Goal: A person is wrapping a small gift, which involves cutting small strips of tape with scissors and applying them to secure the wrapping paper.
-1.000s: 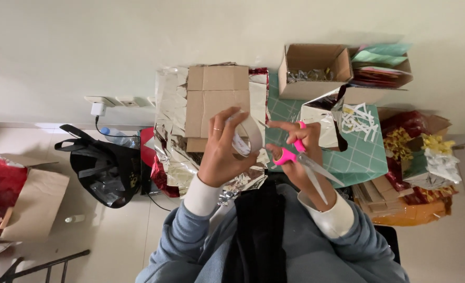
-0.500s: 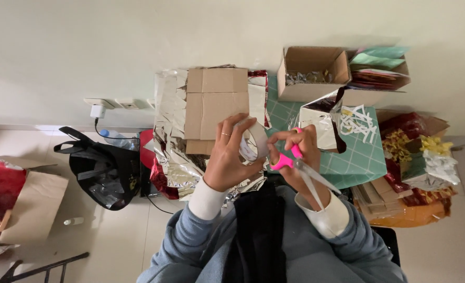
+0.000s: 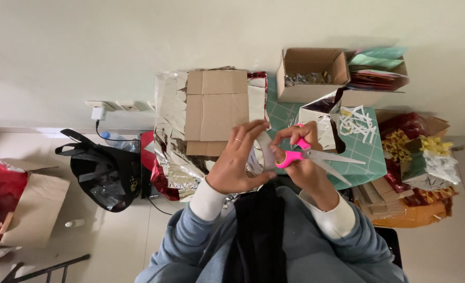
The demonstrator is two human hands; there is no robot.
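Note:
My left hand point(image 3: 239, 160) pinches a small strip of clear tape point(image 3: 266, 152) between thumb and fingers, held up in front of me. My right hand point(image 3: 301, 157) grips pink-handled scissors point(image 3: 316, 156) with the blades open and pointing right, their handles right beside the strip. Both hands hover over a flattened brown cardboard box point(image 3: 216, 111) lying on crinkled silver foil wrapping paper point(image 3: 170, 152).
A green cutting mat point(image 3: 366, 152) carries white paper strips and a foil-lined box. An open cardboard box point(image 3: 310, 73) sits by the wall, wrapped gifts point(image 3: 426, 157) at right. A black bag point(image 3: 107, 170) and a red bag in a paper sack point(image 3: 2, 196) stand on the floor at left.
My hands have come closer together. The scissors swung from pointing down to pointing right, next to the tape strip in my left hand.

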